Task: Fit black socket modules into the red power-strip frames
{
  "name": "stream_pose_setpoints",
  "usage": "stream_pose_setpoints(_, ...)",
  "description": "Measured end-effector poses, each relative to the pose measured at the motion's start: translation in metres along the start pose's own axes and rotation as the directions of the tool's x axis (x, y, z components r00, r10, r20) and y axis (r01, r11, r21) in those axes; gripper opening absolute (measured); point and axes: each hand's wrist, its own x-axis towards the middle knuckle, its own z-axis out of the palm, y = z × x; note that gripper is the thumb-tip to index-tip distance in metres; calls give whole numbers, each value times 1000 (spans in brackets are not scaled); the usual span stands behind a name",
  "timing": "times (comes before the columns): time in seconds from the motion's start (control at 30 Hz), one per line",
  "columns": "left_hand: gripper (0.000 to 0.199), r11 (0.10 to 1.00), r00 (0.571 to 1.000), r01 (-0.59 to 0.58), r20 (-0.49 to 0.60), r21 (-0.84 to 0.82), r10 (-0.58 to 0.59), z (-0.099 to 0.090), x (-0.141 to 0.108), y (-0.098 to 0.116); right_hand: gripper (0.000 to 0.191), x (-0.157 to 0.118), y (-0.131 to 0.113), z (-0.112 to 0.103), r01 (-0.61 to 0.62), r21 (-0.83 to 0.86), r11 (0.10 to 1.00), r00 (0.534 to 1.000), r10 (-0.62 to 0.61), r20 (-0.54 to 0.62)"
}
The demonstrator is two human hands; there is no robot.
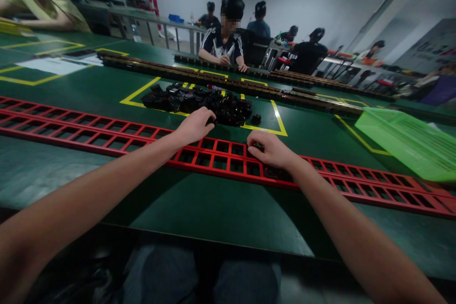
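Observation:
A long red frame (213, 162) with two rows of square openings lies across the green table. My left hand (198, 125) is at the near edge of a pile of small black parts (178, 97), its fingers curled round a black part. Over the red frame, right of the middle, my right hand (268, 147) is closed, thumb and fingers together; a small dark thing shows between them, too unclear to name. Below this hand, black parts (273, 172) sit in the frame's openings. One loose black part (256, 118) lies just right of the pile.
A green plastic basket (409, 145) stands at the right. Behind the pile run long brown strips (185, 75). White papers (60, 64) lie at the left, and yellow tape marks the table (309, 128). A person (225, 40) sits across, others farther back.

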Motion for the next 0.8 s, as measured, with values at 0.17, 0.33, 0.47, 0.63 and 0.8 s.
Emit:
stream_pose_setpoints(0.17,18,915,911,-360,-281,-180,303,-2,1,11,7,0,0,1,5,1,1000,1000,-5,-2)
stream_pose_setpoints(0.33,23,865,868,-477,-238,-156,436,-3,-4,22,7,1,0,2,4,-19,1000,1000,-4,-6)
stream_pose_setpoints(0.47,39,868,867,-489,-156,-85,473,-4,-7,26,6,1,-2,1,-12,-37,999,1000,12,-1)
stream_pose_setpoints(0.63,45,843,866,-500,-105,-202,489,-5,-9,31,14,0,-2,1,-28,-39,999,1000,28,-8)
stream_pose_setpoints(0.8,53,844,870,-487,-40,-222,492,-4,-12,32,19,-1,-1,3,-37,-76,996,999,37,-10)
